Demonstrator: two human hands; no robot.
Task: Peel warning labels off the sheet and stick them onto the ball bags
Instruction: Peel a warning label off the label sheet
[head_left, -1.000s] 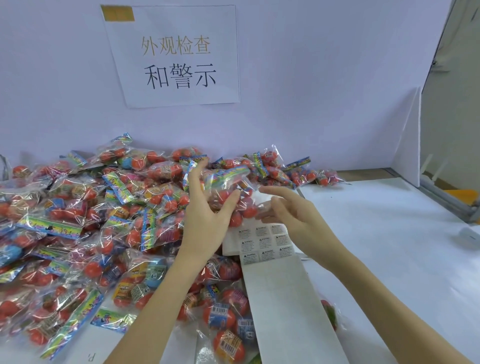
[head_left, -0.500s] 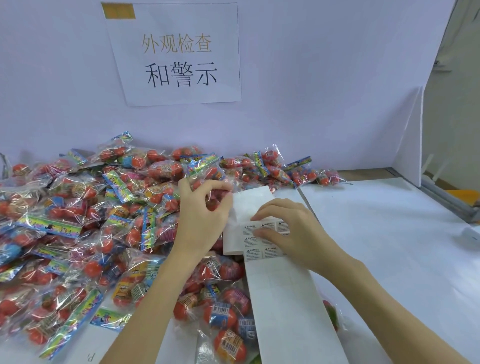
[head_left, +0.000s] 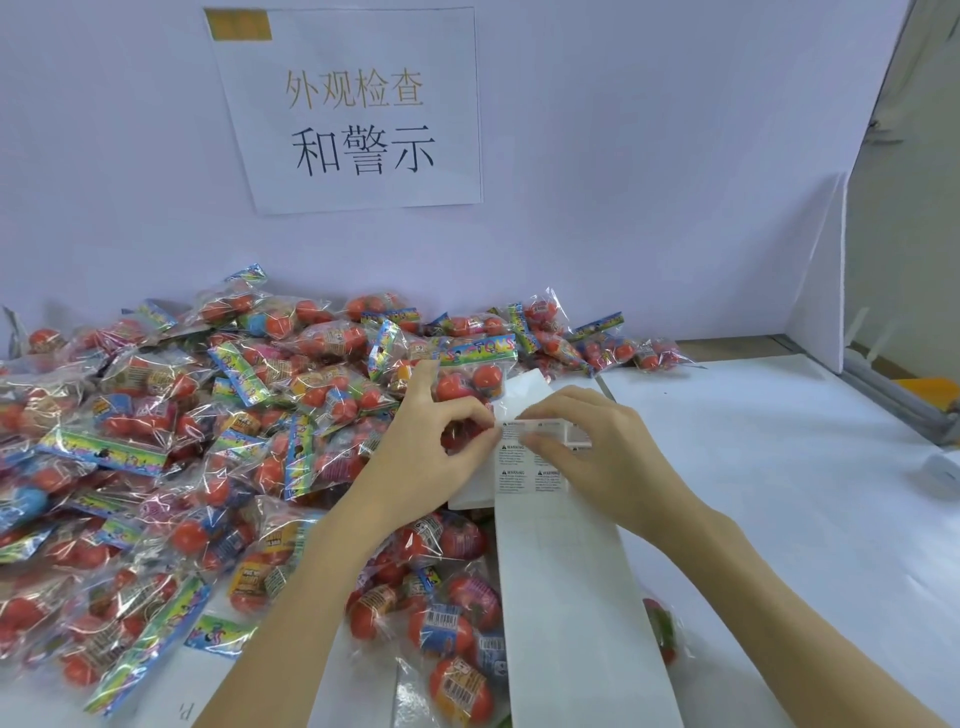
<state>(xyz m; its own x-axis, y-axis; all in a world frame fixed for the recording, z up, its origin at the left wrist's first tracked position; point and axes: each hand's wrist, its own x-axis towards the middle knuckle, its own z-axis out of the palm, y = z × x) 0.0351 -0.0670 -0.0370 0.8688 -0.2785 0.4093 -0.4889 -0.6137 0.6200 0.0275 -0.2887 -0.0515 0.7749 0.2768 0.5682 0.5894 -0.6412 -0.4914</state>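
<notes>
Bags heaped left, label sheet in the middle, bare worktop right.

The pile of ball bags covers the left half of the worktop and runs back to the rear wall, where a paper sign hangs above it. The label sheet lies from the near edge toward the wall, its left edge over some bags. The left hand rests at the sheet's left edge, in front of one bag; the right hand lies on the sheet over the warning labels. A side panel stands far right.
</notes>
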